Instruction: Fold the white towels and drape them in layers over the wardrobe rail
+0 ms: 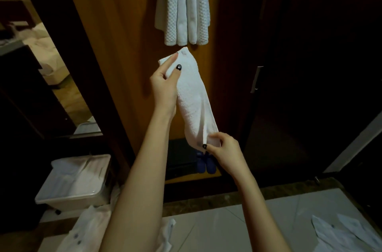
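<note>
- The left hand (165,84) holds the top end of a folded white towel (194,98). Its thumb and fingers pinch the cloth.
- The right hand (224,149) pinches the bottom end with its thumb and curled fingers.
- The towel is up in the air, tilted, stretched between both hands.
- It is just under the hanging towels (183,3), in front of the wooden wardrobe wall (115,45).
- A plastic box (70,200) with white cloth inside sits on the floor at the left.
- Blue slippers (204,164) sit low in the wardrobe.
</note>
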{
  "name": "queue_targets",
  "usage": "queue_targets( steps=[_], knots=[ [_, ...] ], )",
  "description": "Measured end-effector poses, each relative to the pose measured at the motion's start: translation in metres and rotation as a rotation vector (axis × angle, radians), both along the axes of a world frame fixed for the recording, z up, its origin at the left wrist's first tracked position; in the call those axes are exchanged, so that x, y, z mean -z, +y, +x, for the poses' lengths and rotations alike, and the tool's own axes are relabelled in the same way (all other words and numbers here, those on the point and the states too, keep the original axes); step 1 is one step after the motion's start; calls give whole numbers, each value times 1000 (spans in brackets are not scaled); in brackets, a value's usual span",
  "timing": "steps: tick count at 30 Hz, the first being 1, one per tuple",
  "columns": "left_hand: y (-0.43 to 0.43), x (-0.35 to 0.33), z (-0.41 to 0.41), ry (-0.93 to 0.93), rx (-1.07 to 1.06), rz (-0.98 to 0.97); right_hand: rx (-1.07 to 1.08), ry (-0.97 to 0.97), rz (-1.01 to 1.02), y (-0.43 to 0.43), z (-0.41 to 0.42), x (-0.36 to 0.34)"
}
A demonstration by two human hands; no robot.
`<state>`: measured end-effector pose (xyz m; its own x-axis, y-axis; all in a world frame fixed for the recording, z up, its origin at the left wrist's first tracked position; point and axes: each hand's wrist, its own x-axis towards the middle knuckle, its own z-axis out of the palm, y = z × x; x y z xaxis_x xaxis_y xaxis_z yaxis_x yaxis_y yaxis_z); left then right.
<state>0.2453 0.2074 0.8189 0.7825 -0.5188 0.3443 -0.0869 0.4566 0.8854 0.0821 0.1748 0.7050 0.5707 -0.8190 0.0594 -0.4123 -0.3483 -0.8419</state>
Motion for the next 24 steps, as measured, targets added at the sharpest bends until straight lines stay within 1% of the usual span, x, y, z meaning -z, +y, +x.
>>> queue_targets(
  steps=[4, 7, 9, 10, 12, 16, 18, 24],
  knots=[
    [-9, -7, 0, 43, 8, -30, 86, -71, 3, -3, 5, 1],
    [-13, -10, -5, 72, 21, -77, 134, -52, -52, -10, 8, 8],
    [-14, -10, -5, 100, 24, -105, 228, -150, -115, -12, 8, 13],
    [-15, -10, -4, 123, 25, -113, 282, -221, -115, -12, 5, 13],
    [-16, -9, 2, 156, 4, -107, 347, -358, -28, -15, -4, 12],
    [-16, -1, 16, 190, -27, -75, 341, -646, 193, -29, -26, 9],
    [-15, 5, 19, 194, -30, -38, 331, -761, 291, -31, -36, 3],
    [-13, 25, 17, 267, -19, 8, 145, -836, 400, -25, -52, -14]
  ],
)
